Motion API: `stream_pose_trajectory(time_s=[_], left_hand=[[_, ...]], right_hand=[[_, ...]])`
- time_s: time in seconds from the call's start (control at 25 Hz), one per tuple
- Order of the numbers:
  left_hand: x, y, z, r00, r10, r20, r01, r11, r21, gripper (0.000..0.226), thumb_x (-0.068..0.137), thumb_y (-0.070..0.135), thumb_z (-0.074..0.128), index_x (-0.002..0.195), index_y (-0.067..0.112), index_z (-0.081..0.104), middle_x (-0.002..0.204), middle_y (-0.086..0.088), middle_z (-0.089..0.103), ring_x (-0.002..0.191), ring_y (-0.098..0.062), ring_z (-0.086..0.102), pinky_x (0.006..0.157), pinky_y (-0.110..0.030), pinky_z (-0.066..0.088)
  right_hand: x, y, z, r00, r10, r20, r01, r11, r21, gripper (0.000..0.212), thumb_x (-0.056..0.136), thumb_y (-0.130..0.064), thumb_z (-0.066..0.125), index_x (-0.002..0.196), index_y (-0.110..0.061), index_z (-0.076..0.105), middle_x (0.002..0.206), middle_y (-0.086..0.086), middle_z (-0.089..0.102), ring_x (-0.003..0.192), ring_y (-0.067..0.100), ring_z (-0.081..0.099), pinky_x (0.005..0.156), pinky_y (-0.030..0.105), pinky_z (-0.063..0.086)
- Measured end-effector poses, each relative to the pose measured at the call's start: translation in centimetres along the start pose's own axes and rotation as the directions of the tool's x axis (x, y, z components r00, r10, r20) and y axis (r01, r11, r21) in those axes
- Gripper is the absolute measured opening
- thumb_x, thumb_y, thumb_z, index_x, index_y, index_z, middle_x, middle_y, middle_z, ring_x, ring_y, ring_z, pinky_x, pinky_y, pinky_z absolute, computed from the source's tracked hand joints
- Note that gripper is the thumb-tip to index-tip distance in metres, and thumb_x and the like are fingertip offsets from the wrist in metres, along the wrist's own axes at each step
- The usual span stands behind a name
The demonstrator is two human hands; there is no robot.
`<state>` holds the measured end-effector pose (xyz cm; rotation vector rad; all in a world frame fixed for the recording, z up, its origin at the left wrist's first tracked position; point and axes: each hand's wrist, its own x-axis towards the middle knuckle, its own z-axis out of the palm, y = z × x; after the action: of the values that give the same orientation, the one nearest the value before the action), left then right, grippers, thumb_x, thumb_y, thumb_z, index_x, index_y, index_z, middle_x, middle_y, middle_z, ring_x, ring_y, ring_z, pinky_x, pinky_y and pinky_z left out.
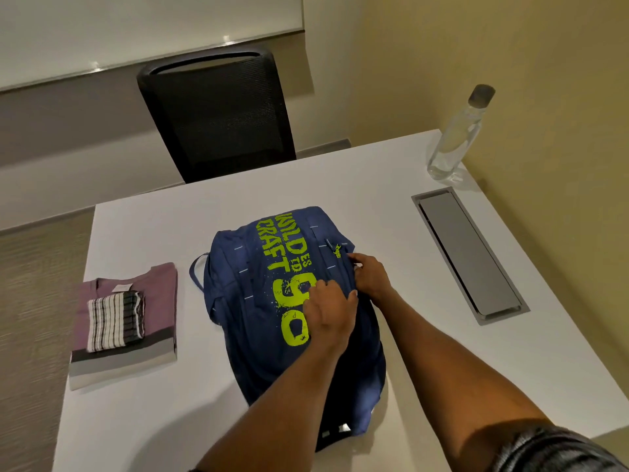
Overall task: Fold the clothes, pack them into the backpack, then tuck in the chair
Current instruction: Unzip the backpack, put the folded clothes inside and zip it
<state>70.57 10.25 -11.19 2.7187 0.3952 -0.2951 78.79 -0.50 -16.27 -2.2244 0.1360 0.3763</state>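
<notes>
Lighting: dim, warm, overhead. Glare spots on whiteboard ledge (163, 59). Soft shadows under backpack (289, 301) on table (374, 185). Wide-angle bending at edges; slight softness throughout.

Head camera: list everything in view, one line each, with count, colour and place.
backpack: one, navy blue with lime green lettering, lying flat in the middle of the table.
T-shirt: one, folded, mauve with dark and pale bands, on the table left of the backpack.
striped cloth: one, folded, white with dark stripes, on top of the T-shirt.
bottle: one, clear with a grey cap, standing at the table's far right corner.
cable hatch: one, grey metal, set into the table on the right.
table: one, white.
chair: one, black mesh back, at the table's far side.
left hand: on the backpack.
right hand: on the backpack, fingers at its right edge.
</notes>
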Motion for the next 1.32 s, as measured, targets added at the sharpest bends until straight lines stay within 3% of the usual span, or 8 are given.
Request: stream_pose_trajectory(time_s=[0.12, 0.28, 0.52, 0.68, 0.92, 1.08, 1.2, 1.32], left_hand=[[0.6, 0.7, 0.4, 0.993, -0.043, 0.109, 0.039, 0.998, 0.043, 0.037, 0.101, 0.047, 0.055, 0.114, 0.014, 0.066, 0.117, -0.009, 0.069, 0.109, -0.029, 0.067, 0.088, -0.038, 0.052], [0.6, 1.0, 0.7, 0.985, -0.104, 0.14, 0.116, 0.99, -0.083, 0.019, 0.098, 0.029, 0.056, 0.099, 0.013, 0.066, 0.102, -0.007, 0.07, 0.094, -0.029, 0.068, 0.072, -0.035, 0.046], [0.3, -0.6, 1.0, 0.992, -0.084, 0.09, 0.111, 0.923, -0.367, 0.025, 0.087, 0.023, 0.057, 0.066, 0.014, 0.049, 0.063, -0.002, 0.052, 0.057, -0.015, 0.041, 0.052, -0.035, 0.034], [0.1, -1.2, 0.6, 0.998, -0.035, 0.044, 0.052, 0.879, -0.475, 0.024, 0.088, 0.02, 0.06, 0.066, 0.011, 0.053, 0.064, -0.006, 0.058, 0.055, -0.011, 0.041, 0.051, -0.036, 0.039], [0.0, -2.3, 0.3, 0.999, -0.035, 0.031, 0.045, 0.874, -0.483, 0.022, 0.088, 0.02, 0.061, 0.069, 0.009, 0.058, 0.066, -0.008, 0.061, 0.057, -0.012, 0.046, 0.057, -0.046, 0.049], [-0.1, -2.0, 0.3, 0.998, -0.041, 0.044, 0.057, 0.881, -0.47, 0.022, 0.091, 0.019, 0.062, 0.073, 0.007, 0.061, 0.07, -0.009, 0.064, 0.06, -0.013, 0.05, 0.06, -0.044, 0.052], [-0.2, -1.8, 0.3, 0.998, -0.046, 0.034, 0.056, 0.879, -0.473, 0.022, 0.09, 0.017, 0.063, 0.073, 0.004, 0.06, 0.071, -0.013, 0.064, 0.06, -0.014, 0.048, 0.058, -0.044, 0.051], [-0.1, -1.6, 0.3, 0.998, -0.046, 0.036, 0.057, 0.879, -0.474, 0.022, 0.09, 0.016, 0.064, 0.073, 0.002, 0.06, 0.073, -0.014, 0.065, 0.061, -0.016, 0.048, 0.059, -0.044, 0.051]], right_hand=[[1.2, 0.5, 0.2, 1.0, -0.01, 0.005, 0.01, 1.0, -0.004, 0.046, 0.095, 0.008, 0.05, 0.136, -0.007, 0.064, 0.138, 0.018, 0.06, 0.127, 0.033, 0.057, 0.099, 0.029, 0.042], [2.9, 1.4, 1.2, 0.999, 0.042, -0.014, -0.041, 0.999, 0.027, 0.034, 0.095, 0.0, 0.056, 0.122, -0.018, 0.068, 0.129, 0.007, 0.066, 0.115, 0.028, 0.065, 0.097, 0.037, 0.052], [4.4, 1.8, 1.4, 0.993, 0.117, -0.005, -0.117, 0.992, -0.042, 0.022, 0.093, -0.012, 0.059, 0.112, -0.022, 0.065, 0.111, 0.004, 0.07, 0.102, 0.029, 0.066, 0.089, 0.041, 0.055], [4.6, 2.0, 1.6, 0.999, -0.018, 0.04, 0.028, 0.963, -0.267, 0.043, 0.094, -0.017, 0.055, 0.134, -0.034, 0.059, 0.125, 0.005, 0.061, 0.113, 0.031, 0.058, 0.095, 0.043, 0.049], [3.3, 2.3, 0.5, 0.981, -0.189, -0.035, 0.145, 0.847, -0.511, 0.009, 0.098, -0.022, 0.061, 0.103, -0.015, 0.066, 0.107, 0.01, 0.062, 0.097, 0.032, 0.058, 0.08, 0.037, 0.041], [1.4, 1.7, -0.8, 0.986, -0.141, -0.094, 0.109, 0.952, -0.287, 0.003, 0.096, -0.014, 0.066, 0.093, -0.014, 0.066, 0.09, 0.008, 0.072, 0.081, 0.028, 0.066, 0.07, 0.037, 0.051], [-0.1, 0.9, -1.1, 0.964, -0.056, -0.259, 0.048, 0.998, -0.038, 0.021, 0.089, 0.006, 0.065, 0.082, -0.01, 0.077, 0.09, 0.008, 0.074, 0.081, 0.021, 0.065, 0.073, 0.033, 0.053], [-1.9, 0.9, -1.3, 0.944, -0.142, -0.298, 0.12, 0.989, -0.092, 0.029, 0.088, 0.011, 0.059, 0.079, -0.007, 0.079, 0.089, 0.012, 0.074, 0.082, 0.024, 0.066, 0.073, 0.038, 0.055]])
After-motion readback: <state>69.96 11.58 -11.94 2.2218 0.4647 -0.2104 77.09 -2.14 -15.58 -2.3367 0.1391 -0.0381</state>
